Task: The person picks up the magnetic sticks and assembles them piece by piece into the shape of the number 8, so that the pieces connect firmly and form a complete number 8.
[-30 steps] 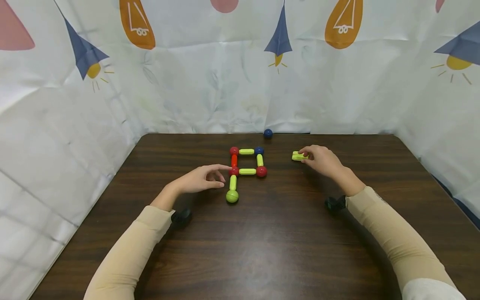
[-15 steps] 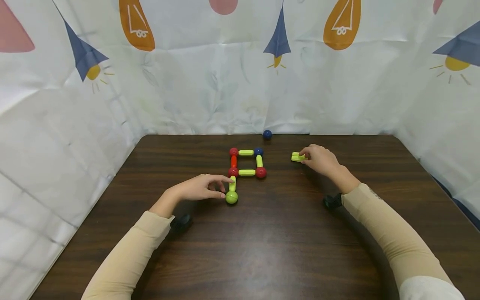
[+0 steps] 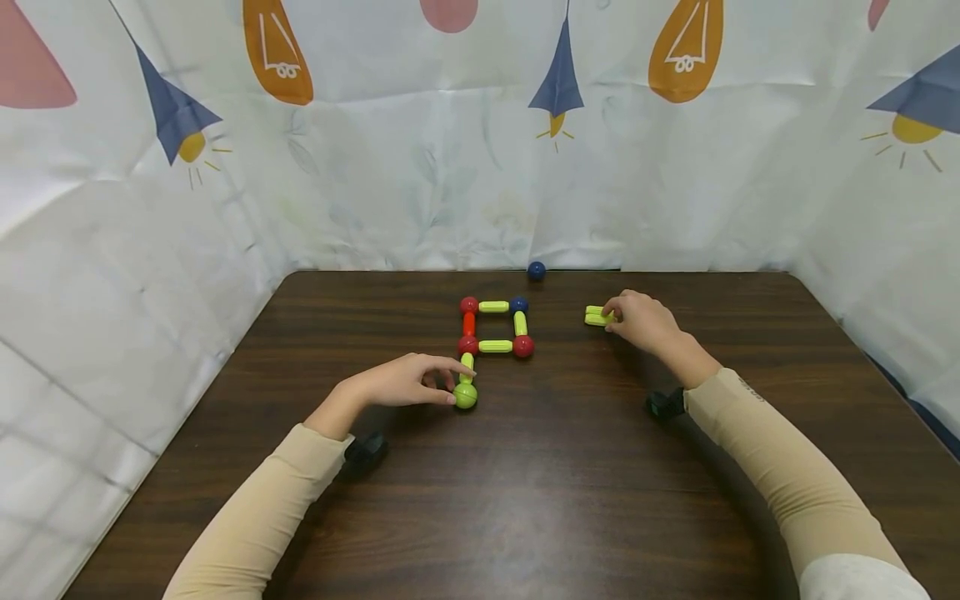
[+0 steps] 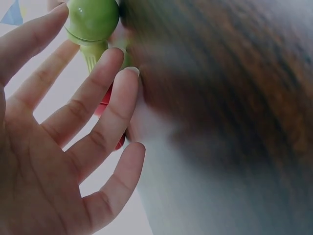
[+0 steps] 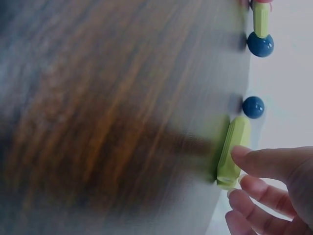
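A flat figure of magnetic balls and rods lies on the table: a square with a tail rod (image 3: 467, 367) ending in a light green ball (image 3: 465, 396). Beside that tail is my left hand (image 3: 405, 383), its thumb tip at the ball and its index finger reaching over the rod. In the left wrist view its other fingers spread loosely and hold nothing; the index fingertip is hidden behind the green ball (image 4: 93, 19). Farther right, two yellow-green rods (image 3: 595, 317) lie side by side. My right hand (image 3: 645, 321) pinches their right end between thumb and fingers.
A loose dark blue ball (image 3: 536, 271) sits at the table's back edge. The square has red balls (image 3: 522, 347), one blue ball (image 3: 518, 305), a red rod (image 3: 468, 324) and yellow-green rods. A patterned white sheet (image 3: 420, 183) hangs behind the brown table (image 3: 525, 500).
My left hand has come toward me from the red corner ball to the green ball at the tail. My right hand has stayed at the pair of rods, with only a slight shift.
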Demonstrator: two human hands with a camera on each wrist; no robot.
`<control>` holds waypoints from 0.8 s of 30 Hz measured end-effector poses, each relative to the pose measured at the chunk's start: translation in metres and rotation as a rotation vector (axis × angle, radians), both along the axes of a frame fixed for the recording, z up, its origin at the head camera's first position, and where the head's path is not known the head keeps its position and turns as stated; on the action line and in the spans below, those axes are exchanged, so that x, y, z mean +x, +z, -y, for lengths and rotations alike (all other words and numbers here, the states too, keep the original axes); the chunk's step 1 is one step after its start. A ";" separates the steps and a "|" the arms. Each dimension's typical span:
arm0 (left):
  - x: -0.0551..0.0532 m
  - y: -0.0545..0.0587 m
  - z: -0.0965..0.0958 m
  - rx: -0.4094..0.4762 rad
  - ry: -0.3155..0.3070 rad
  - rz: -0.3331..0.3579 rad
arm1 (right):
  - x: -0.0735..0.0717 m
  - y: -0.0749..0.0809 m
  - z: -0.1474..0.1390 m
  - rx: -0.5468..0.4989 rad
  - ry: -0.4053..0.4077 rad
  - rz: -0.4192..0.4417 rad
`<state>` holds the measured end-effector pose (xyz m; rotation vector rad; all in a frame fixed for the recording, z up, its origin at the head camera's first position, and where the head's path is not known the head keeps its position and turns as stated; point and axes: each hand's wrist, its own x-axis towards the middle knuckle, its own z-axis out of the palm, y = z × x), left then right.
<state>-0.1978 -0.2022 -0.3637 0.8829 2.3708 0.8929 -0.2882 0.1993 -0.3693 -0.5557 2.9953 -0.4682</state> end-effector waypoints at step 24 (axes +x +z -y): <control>0.002 0.000 -0.010 -0.047 0.004 -0.048 | 0.002 -0.005 -0.003 -0.039 0.022 0.036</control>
